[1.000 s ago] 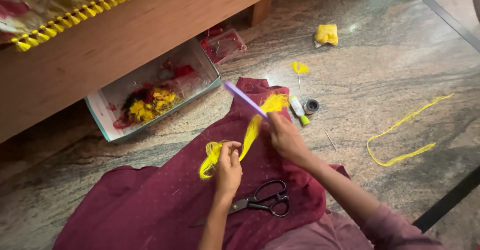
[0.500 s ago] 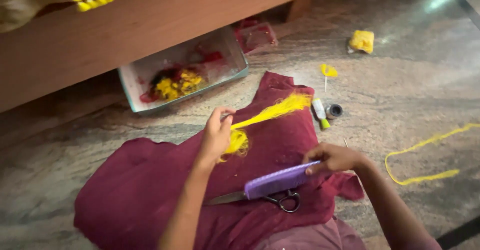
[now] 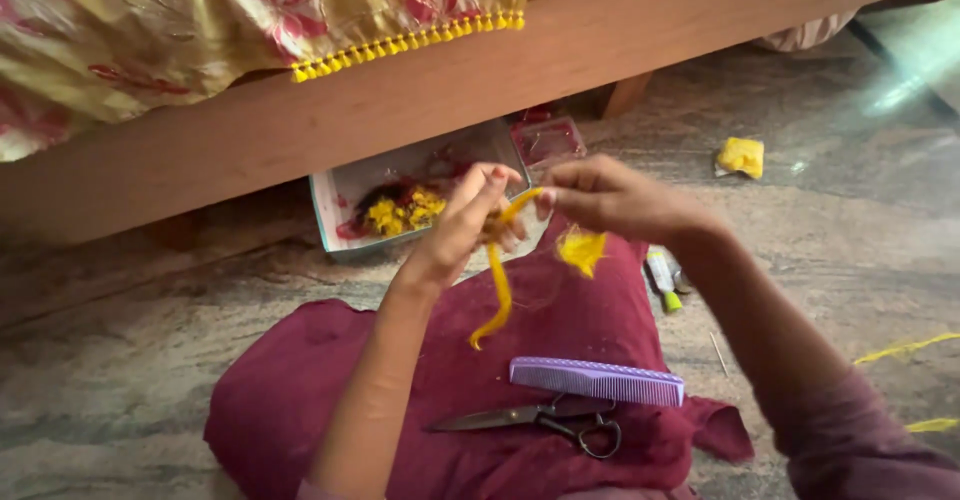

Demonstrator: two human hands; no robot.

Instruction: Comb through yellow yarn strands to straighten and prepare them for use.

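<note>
Ahead: the wooden bed frame (image 3: 420,110) walls off my reach, with the open box (image 3: 345,195) tucked just under it.
Below my hands: comb (image 3: 597,381) and scissors (image 3: 540,420) lie on the maroon cloth (image 3: 300,390).
Right: glue tube (image 3: 661,279) near my wrist; beyond it bare stone floor (image 3: 800,260).
Left: open floor.

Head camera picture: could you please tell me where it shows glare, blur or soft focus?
In the head view, window glare whitens the polished stone floor at upper right; both hands, left and right, and the yellow yarn strand are slightly motion-blurred; the lilac plastic comb and black-handled scissors look sharper.
</note>
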